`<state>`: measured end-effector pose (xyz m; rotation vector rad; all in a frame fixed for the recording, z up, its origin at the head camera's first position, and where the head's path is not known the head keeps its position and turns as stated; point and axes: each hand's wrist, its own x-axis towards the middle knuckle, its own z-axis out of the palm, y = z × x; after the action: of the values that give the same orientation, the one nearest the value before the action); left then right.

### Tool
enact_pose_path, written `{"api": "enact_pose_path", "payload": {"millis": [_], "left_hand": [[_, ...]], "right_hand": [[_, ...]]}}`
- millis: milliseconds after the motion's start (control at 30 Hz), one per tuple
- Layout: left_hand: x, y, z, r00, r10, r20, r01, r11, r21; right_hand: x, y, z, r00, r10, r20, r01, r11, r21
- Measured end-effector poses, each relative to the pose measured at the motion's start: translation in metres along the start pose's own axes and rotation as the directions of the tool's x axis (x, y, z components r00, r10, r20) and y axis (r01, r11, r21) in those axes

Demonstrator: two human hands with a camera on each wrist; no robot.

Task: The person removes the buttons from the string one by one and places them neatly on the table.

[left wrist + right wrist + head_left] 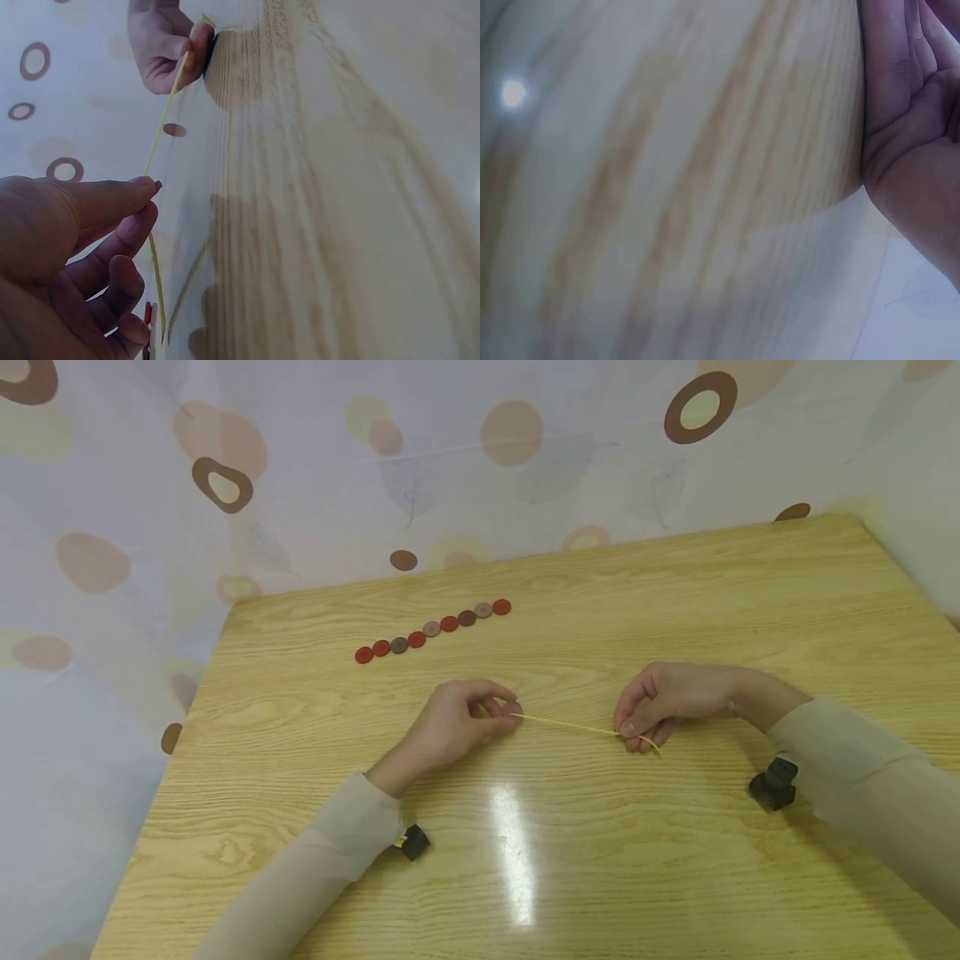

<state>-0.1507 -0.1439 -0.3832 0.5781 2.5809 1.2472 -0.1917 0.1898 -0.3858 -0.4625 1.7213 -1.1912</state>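
My left hand (pixel 453 722) pinches a small brownish button (pixel 512 711) between thumb and fingers, a little above the table. In the left wrist view the button (pixel 157 187) shows only as a thin edge at the fingertips. A yellow string (pixel 566 724) stretches from the button across to my right hand (pixel 663 703), whose thumb and fingers pinch it near its end. A short tail sticks out past the right fingers. Below the left fingers another length of string (pixel 156 277) hangs toward the tabletop. The button's holes are hidden. In the right wrist view only the palm side of the right hand (pixel 915 112) shows.
Beyond the hands, a slanting row of several red, brown and grey buttons (pixel 448 624) lies on the wooden table (pixel 637 860). A patterned curtain (pixel 450 485) hangs behind the table's far edge. Dark wrist cameras sit under the left and right sleeves (pixel 847 752).
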Motion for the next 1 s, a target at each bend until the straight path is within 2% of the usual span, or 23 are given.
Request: {"api": "enact_pose_path", "payload": {"millis": [1000], "left_hand": [[-0.006,-0.006,-0.011,0.998,-0.034,-0.052,0.034,0.999,0.001]], "right_hand": [[0.0,0.0,-0.001,0.999,-0.032,0.02,0.033,0.999,-0.017]]}}
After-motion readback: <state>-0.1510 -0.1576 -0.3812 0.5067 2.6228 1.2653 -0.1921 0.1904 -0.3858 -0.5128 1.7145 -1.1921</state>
